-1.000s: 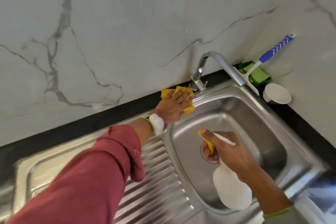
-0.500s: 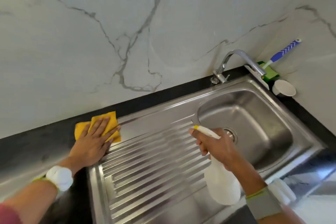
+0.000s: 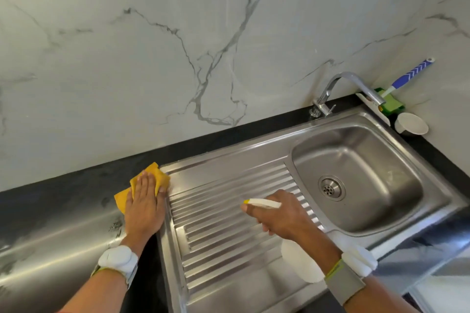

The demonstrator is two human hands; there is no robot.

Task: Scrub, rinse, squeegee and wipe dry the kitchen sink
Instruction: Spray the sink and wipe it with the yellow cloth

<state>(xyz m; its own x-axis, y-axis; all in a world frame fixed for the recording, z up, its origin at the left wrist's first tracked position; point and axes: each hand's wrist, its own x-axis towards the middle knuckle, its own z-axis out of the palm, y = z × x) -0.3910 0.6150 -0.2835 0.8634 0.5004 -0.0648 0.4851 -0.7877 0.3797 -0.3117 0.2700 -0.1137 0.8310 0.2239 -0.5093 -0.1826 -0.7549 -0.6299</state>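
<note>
While I watch through the head camera, I count one yellow cloth, one white spray bottle, one steel sink with a single basin and one drain, and one tap. My left hand lies flat with straight fingers pressing the cloth onto the black counter, right at the sink's left rim by the far corner of the ribbed drainboard. My right hand curls round the spray bottle's neck over the drainboard, nozzle pointing left. Compared with half a second ago, the left hand and cloth have slid nearer along the sink's left edge, and the drain, then partly hidden behind the right hand, now shows in full. Around the far right corner sit a white bowl, a green sponge holder and a blue-handled brush leaning on the marble wall. My right wrist and hand cover most of the bottle. Each wrist carries a white device.
</note>
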